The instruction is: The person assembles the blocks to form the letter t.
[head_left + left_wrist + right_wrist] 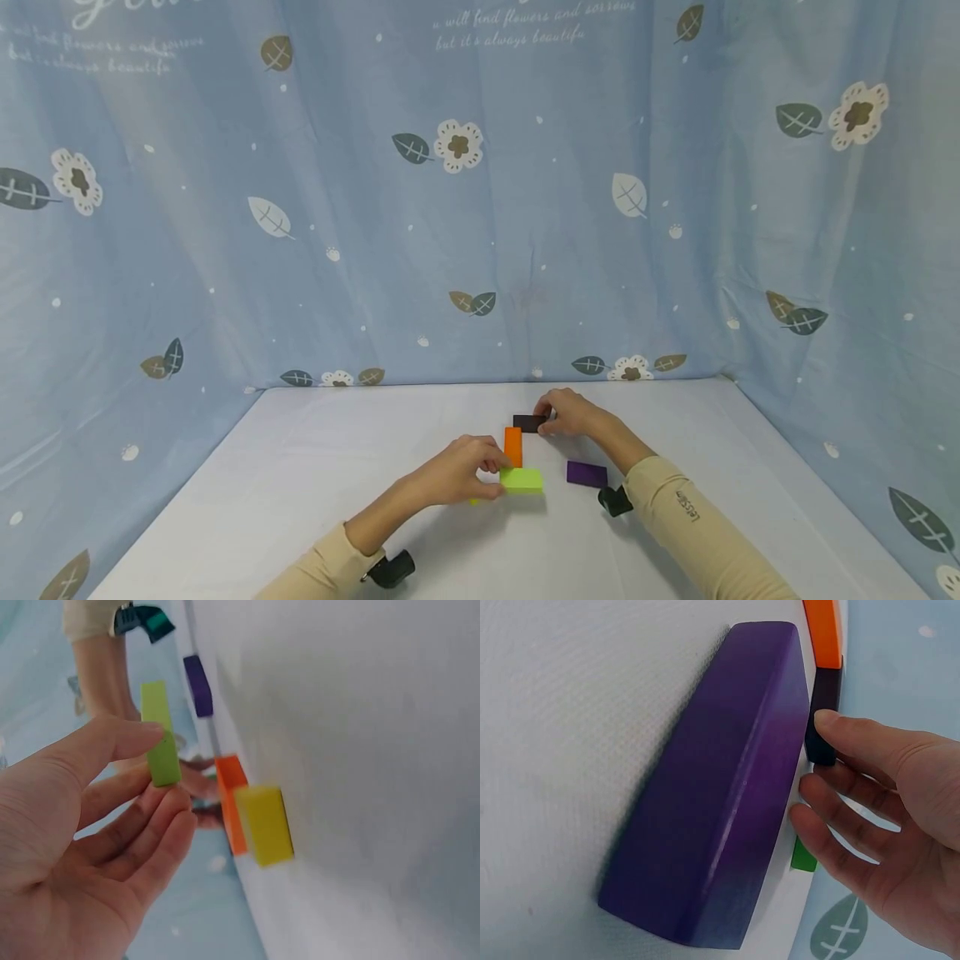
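Observation:
My left hand pinches the end of a lime green block between thumb and fingers. In the left wrist view the block is raised off the white tabletop. Farther back, my right hand pinches the right end of a black block, thumb on its near side. An orange block runs from the black block toward me, its near end overlapped by the lime one. Mostly hidden under my left hand in the head view, a yellow block shows near the orange one in the left wrist view.
A purple block lies on the white tabletop, left of my right wrist. Behind my right fingers, part of a green block shows in the right wrist view. A blue patterned curtain encloses the back and sides.

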The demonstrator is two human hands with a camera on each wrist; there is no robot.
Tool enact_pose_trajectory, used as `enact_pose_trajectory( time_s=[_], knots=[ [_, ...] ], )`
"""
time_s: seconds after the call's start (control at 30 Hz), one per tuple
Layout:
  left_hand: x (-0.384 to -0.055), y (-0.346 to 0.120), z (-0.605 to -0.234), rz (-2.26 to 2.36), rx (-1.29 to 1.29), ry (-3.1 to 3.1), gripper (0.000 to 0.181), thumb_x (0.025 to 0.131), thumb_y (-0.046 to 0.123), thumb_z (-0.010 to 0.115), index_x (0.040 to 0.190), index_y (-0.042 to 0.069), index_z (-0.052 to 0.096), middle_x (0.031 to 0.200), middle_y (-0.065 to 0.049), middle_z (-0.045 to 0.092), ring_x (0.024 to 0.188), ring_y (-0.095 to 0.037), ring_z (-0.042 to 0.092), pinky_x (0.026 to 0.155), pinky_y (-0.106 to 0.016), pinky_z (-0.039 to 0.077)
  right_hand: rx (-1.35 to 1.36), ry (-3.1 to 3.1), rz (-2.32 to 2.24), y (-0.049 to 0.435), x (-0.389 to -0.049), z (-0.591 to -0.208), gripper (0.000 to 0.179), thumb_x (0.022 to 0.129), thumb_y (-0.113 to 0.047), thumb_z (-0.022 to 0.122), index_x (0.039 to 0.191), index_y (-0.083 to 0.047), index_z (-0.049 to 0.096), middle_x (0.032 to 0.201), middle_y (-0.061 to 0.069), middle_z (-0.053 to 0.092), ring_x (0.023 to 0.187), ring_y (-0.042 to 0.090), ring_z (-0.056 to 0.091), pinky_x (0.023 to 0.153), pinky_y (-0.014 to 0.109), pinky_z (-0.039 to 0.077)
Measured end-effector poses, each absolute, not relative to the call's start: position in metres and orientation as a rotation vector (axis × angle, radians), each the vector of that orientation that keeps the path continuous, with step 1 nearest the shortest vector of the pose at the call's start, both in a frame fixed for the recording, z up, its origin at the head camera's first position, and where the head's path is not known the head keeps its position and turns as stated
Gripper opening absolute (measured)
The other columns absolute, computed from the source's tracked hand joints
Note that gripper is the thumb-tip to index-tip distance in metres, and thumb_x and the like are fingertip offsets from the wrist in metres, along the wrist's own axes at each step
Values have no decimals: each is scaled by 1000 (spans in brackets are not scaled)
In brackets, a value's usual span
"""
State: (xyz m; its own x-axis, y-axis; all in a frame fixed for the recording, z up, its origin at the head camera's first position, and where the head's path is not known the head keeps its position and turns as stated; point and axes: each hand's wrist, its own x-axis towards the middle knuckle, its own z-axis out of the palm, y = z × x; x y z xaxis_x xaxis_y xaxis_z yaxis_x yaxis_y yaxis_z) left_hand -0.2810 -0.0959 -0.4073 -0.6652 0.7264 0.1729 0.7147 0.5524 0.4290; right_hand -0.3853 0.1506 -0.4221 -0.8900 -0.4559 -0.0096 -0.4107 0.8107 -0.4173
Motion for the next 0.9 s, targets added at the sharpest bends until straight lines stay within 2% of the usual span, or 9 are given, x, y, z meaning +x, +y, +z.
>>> enact_pose_trajectory(
  time_s=[0.2,0.3,0.53,0.9],
  knots=[
    [-294,-109,-406,745,1234,2789,26,84,18,76,108,10,75,97,2,68,85,-7,62,80,-21,56,-675,2884,-623,150,-384,-421,23,84,-15,77,105,-9,71,97,1,68,88,16,59,89,39,52],
    [-300,-114,-406,749,1222,2804,25,84,17,76,108,10,75,97,2,69,86,-11,63,80,-23,56,-664,2882,-611,150,-384,-421,22,85,-15,76,106,-10,71,97,1,67,86,15,57,90,38,52],
    [-312,-122,-405,758,1190,2846,24,84,14,76,107,8,75,96,-1,69,85,-10,62,78,-20,56,-669,2880,-617,150,-385,-422,21,86,-15,76,106,-10,71,97,1,67,86,14,56,89,38,52],
    [-330,-129,-407,752,1141,2895,24,84,15,76,107,6,74,96,-2,70,85,-14,63,79,-25,57,-670,2879,-617,150,-383,-421,23,86,-15,75,108,-8,71,98,2,67,86,15,57,90,39,52]
  ],
)
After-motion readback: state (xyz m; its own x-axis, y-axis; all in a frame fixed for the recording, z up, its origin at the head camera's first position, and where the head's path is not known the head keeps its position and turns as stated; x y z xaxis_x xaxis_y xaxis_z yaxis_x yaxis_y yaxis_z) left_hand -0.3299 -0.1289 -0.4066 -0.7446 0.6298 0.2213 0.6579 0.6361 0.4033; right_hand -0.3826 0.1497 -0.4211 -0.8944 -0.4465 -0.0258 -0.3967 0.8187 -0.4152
